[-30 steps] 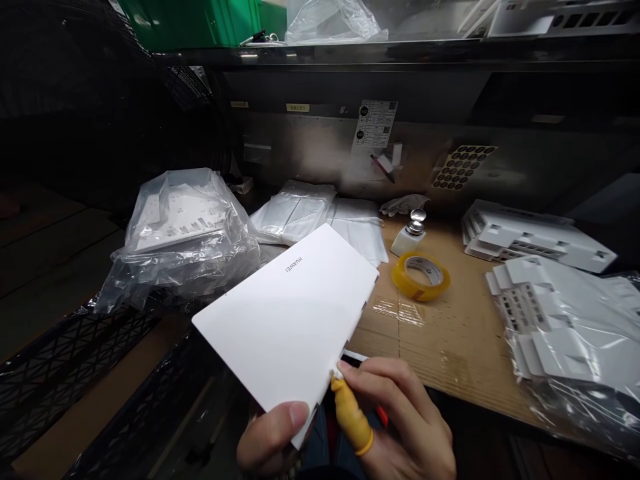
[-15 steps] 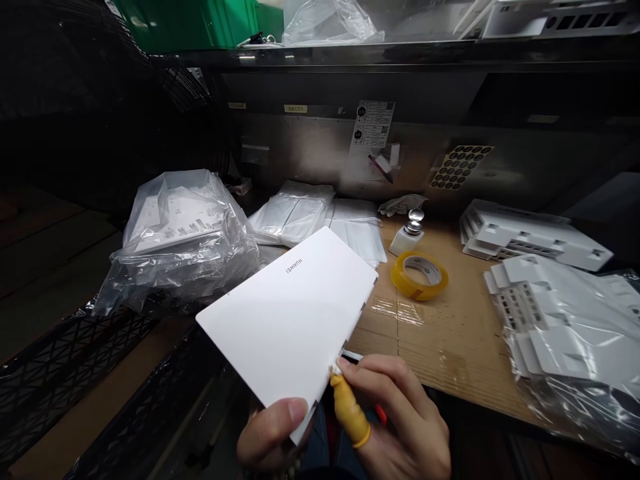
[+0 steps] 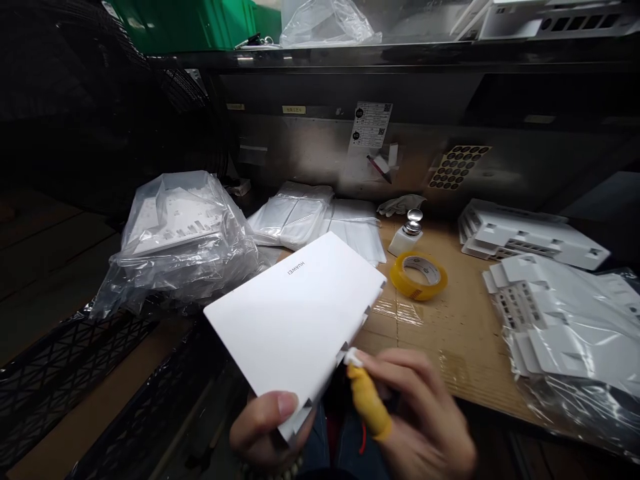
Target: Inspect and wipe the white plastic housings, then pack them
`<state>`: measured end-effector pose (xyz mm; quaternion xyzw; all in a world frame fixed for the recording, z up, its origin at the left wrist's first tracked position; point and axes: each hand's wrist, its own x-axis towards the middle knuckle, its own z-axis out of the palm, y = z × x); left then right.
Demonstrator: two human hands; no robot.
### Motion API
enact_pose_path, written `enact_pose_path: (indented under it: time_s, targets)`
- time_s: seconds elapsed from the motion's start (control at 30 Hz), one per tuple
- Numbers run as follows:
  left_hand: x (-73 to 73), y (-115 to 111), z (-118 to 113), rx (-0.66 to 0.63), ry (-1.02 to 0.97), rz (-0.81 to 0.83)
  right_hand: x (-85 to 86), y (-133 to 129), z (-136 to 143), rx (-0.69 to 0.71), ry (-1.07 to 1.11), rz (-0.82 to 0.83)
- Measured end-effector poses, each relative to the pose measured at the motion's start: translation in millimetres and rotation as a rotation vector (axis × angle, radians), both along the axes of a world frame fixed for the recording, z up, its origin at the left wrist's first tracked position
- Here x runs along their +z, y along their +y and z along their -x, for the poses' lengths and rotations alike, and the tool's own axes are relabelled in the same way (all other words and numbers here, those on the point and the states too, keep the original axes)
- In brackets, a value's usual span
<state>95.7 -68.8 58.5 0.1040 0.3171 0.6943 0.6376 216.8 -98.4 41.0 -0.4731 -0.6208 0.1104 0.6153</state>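
panel [image 3: 300,320]: far end swung slightly right, nearer the tape [image 3: 419,275]; near corner lower | right hand [image 3: 415,413]: slid up the panel's right edge from the near corner to the next notch, now blurred with motion | left hand [image 3: 265,427]: thumb shifted a little left and down with the panel corner

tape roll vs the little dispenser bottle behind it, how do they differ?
The tape roll is translucent yellow, a flat ring lying on its side; the dispenser bottle is white, squat and upright, with a shiny metal cap. The roll sits nearer the hands. Both rest on the cardboard-covered bench.
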Motion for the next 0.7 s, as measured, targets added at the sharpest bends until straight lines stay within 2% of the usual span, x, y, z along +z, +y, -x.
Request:
enact_pose_path:
  time_s: [0.1,0.17,0.23,0.33,0.4,0.5,0.57,0.63,0.7]
  targets:
    - [-0.8,8,12,0.048,-0.062,0.040,-4.3,2,-13,-0.255,0.254,-0.074]
    - [-2.6,13,20,0.063,-0.123,0.112,-10.2,1,-21,-0.300,0.372,-0.111]
    - [-3.5,17,24,0.035,-0.171,0.160,-16.7,-1,-29,-0.157,0.427,-0.076]
    - [-2.3,19,25,-0.016,-0.214,0.193,-22.7,-5,-36,0.201,0.441,0.079]
    - [-0.9,19,23,-0.027,-0.234,0.203,-22.6,-5,-34,0.356,0.412,0.167]
    - [-0.3,16,22,-0.029,-0.244,0.212,-16.8,-1,-21,0.378,0.266,0.185]
    - [-2.0,14,22,-0.040,-0.248,0.209,-11.3,1,-9,0.402,0.063,0.173]
    - [-5.2,14,24,-0.075,-0.270,0.194,-7.0,-1,3,0.438,-0.139,0.164]
    - [-8.1,15,27,-0.134,-0.310,0.135,-5.0,-8,15,0.436,-0.225,0.156]
